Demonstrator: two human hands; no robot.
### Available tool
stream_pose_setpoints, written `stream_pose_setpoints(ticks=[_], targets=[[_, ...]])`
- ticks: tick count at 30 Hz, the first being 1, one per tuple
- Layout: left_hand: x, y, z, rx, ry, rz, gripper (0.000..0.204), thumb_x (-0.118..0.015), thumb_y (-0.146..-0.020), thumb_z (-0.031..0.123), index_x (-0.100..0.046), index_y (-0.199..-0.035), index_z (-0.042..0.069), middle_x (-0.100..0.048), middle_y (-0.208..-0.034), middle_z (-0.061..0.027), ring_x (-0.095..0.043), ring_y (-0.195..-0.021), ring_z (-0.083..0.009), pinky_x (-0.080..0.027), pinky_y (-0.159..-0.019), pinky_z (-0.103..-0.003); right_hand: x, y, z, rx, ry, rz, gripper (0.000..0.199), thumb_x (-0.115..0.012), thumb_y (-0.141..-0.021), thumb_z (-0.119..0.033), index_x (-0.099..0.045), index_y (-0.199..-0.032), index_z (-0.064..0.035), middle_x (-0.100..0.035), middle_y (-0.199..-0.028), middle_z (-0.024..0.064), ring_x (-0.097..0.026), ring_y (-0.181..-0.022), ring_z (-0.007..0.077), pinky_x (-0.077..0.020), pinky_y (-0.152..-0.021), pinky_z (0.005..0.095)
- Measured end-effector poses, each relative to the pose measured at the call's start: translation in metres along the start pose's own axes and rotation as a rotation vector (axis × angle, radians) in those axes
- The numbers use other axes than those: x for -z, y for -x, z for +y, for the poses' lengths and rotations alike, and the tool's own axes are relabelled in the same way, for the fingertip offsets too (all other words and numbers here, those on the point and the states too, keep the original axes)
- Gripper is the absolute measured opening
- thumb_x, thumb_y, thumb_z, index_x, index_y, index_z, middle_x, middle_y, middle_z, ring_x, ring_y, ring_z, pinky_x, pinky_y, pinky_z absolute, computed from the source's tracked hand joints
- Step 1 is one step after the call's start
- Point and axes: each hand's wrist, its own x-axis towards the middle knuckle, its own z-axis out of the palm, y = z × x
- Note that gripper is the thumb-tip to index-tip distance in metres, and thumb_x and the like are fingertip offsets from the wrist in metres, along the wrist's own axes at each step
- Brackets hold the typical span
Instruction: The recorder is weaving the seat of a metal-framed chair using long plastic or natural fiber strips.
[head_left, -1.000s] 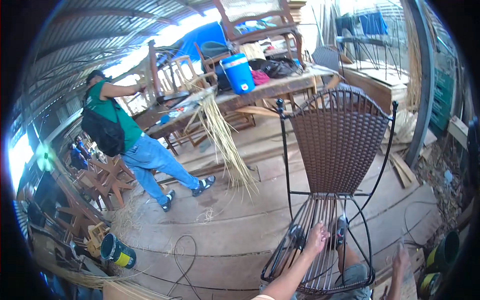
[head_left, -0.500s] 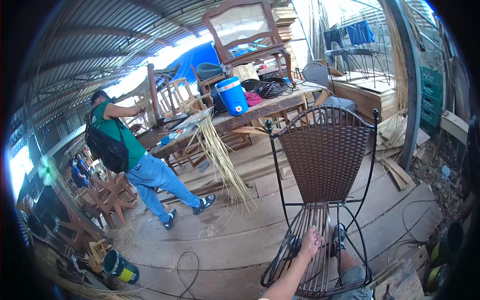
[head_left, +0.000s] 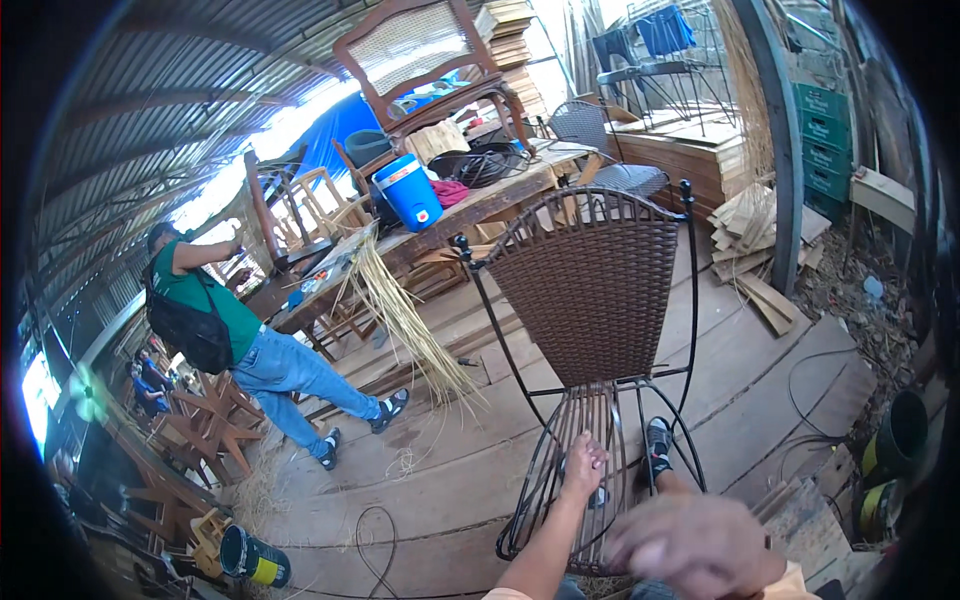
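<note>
A chair (head_left: 592,290) with a black metal frame stands before me, its tall back woven in dark brown strips. Its seat holds long brown strands (head_left: 612,420) running lengthwise, with gaps between them. Over these strands my left hand (head_left: 584,468) is closed in a fist; what lies inside its fingers is hidden. Nearer to me, above the seat's front part at the right, is my right hand (head_left: 690,545). Motion smears its fingers, and it covers part of the seat frame.
A workbench (head_left: 470,215) carries a blue water jug (head_left: 408,192) and a wooden chair (head_left: 420,70). Pale fibre strands (head_left: 405,310) hang off it. A person in a green shirt (head_left: 215,310) stands at the left. A bucket (head_left: 252,557) and a metal post (head_left: 775,150) flank the plank floor.
My right hand has come into view at the lower right. The view has shifted, so the chair sits farther left. My left fist stays over the seat strands.
</note>
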Motion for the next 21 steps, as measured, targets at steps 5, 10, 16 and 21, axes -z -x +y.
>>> stream_pose_setpoints(ticks=[5, 10, 16, 21], targets=[[-0.031, -0.002, -0.023, 0.063, 0.003, -0.069, 0.034, -0.052, -0.086, 0.025, -0.033, -0.058, 0.016, -0.029, -0.049, 0.0042, -0.03, -0.042, -0.0098, -0.036, -0.054, -0.027, 0.025, -0.011, -0.02, 0.865, 0.587, -0.57, 0.041, -0.055, -0.08, -0.029, -0.059, -0.099, 0.0068, -0.06, -0.099, 0.025, -0.054, -0.096, 0.0392, -0.0392, -0.09, 0.0407], [-0.001, 0.004, 0.007, 0.006, 0.022, 0.009, 0.033, -0.047, -0.087, 0.026, -0.033, -0.059, 0.017, -0.028, -0.05, 0.0041, -0.029, -0.042, -0.0101, -0.036, -0.052, -0.026, 0.035, -0.01, 0.086, 0.064, 0.209, 0.588, 0.017, -0.046, -0.089, -0.01, -0.06, -0.082, -0.001, -0.061, -0.082, 0.0065, -0.056, -0.068, 0.0127, -0.0459, -0.061, 0.0275], [-0.015, -0.003, -0.009, 0.033, 0.015, -0.014, 0.032, -0.049, -0.087, 0.025, -0.033, -0.06, 0.016, -0.03, -0.051, 0.0048, -0.031, -0.044, -0.008, -0.03, -0.045, -0.022, 0.097, 0.048, 0.361, -0.687, 0.732, 0.632, 0.025, -0.053, -0.085, -0.023, -0.063, -0.09, 0.0001, -0.061, -0.07, 0.0138, -0.061, -0.068, 0.0213, -0.0469, -0.062, 0.0333], [-0.015, 0.001, -0.001, 0.015, -0.06, 0.019, 0.038, -0.051, -0.084, 0.028, -0.031, -0.054, 0.017, -0.028, -0.045, 0.0035, -0.031, -0.041, -0.0117, -0.033, -0.05, -0.025, 0.059, 0.067, 0.371, -1.002, 0.241, 0.476, 0.025, -0.054, -0.084, -0.023, -0.063, -0.087, 0.001, -0.061, -0.065, 0.01, -0.059, -0.052, 0.0197, -0.0464, -0.045, 0.032]])
